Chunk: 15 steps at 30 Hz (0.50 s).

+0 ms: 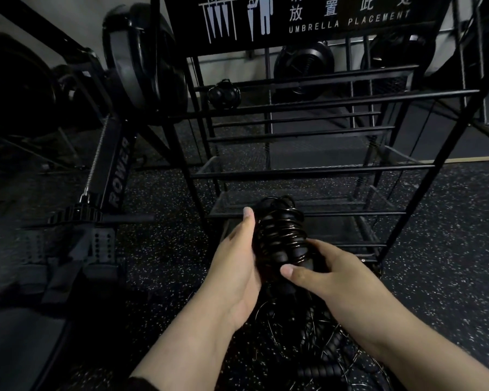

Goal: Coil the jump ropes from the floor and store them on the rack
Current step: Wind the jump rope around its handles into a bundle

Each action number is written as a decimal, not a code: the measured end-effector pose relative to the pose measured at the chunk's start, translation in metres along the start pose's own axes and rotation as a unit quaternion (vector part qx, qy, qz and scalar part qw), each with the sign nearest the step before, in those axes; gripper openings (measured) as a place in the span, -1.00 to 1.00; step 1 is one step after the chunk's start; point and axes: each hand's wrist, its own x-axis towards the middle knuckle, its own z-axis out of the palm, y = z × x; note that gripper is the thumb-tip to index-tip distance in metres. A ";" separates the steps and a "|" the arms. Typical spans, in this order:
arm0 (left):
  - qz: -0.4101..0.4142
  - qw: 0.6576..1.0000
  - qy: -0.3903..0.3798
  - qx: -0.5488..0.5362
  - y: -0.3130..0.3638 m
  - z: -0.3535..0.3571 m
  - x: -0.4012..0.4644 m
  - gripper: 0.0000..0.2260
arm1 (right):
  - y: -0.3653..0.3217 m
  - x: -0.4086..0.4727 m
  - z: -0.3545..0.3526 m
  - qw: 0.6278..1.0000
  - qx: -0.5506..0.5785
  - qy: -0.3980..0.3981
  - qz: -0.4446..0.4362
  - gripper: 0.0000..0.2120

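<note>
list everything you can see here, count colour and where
coiled jump rope: one, black, held between both hands in front of the rack
loose jump ropes: a tangled pile, count unclear, black, on the floor below the hands
rack: one, black metal with bars and mesh trays, centre
sign: one, black with white umbrella pictures and lettering, top of the rack
rope bundle: one, black, on an upper bar of the rack
rower: one, black, left
floor: dark with white speckles
left hand: on the coil's left side
right hand: gripping the coil's lower right
</note>
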 end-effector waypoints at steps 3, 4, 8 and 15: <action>0.008 1.000 -0.003 0.000 0.002 -0.001 0.002 -0.55 | -0.002 0.000 0.001 0.999 0.040 -0.015 0.008 -0.64; 0.015 1.000 0.004 0.002 0.004 -0.002 0.003 -0.58 | -0.003 -0.001 0.000 0.997 0.067 -0.030 0.016 -0.62; 0.028 0.999 0.006 0.015 0.009 -0.007 0.003 -0.62 | -0.009 -0.003 0.001 0.990 0.129 -0.052 0.023 -0.66; 0.036 0.998 -0.026 0.053 0.022 -0.012 0.009 -0.43 | -0.024 -0.004 0.008 0.986 0.167 -0.017 0.006 -0.71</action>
